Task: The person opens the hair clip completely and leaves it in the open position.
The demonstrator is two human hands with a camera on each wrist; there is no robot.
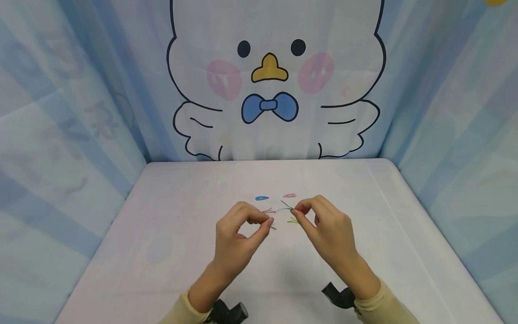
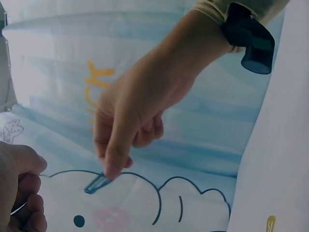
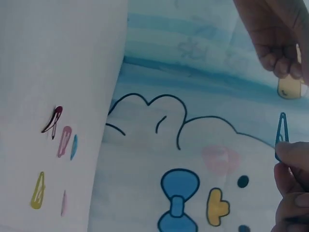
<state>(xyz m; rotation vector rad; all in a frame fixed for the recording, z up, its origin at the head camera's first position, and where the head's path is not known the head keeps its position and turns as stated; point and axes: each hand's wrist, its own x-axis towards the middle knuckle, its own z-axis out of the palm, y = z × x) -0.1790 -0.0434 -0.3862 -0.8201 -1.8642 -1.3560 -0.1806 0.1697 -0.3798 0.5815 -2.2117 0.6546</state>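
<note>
In the head view my right hand [image 1: 332, 225] pinches a blue hair clip [image 1: 287, 205] between thumb and forefinger, above the table. The clip's bars stand apart, pointing left. The right wrist view shows the same clip [image 3: 282, 126] as a narrow loop above the thumb. My left hand [image 1: 243, 234] is a little apart from it, fingers bent and thumb tip against the forefinger; whether anything lies between them is hidden. Below on the table are a dark red hair clip [image 3: 57, 115] spread open, a pink one [image 3: 64, 141] and a yellow one [image 3: 37, 190].
Farther back on the white table [image 1: 170, 252] lie another blue hair clip [image 1: 262, 198] and a second pink one [image 1: 289, 195]. Printed curtains [image 1: 52, 135] enclose the back and both sides. A dark camera mount sits on each wrist.
</note>
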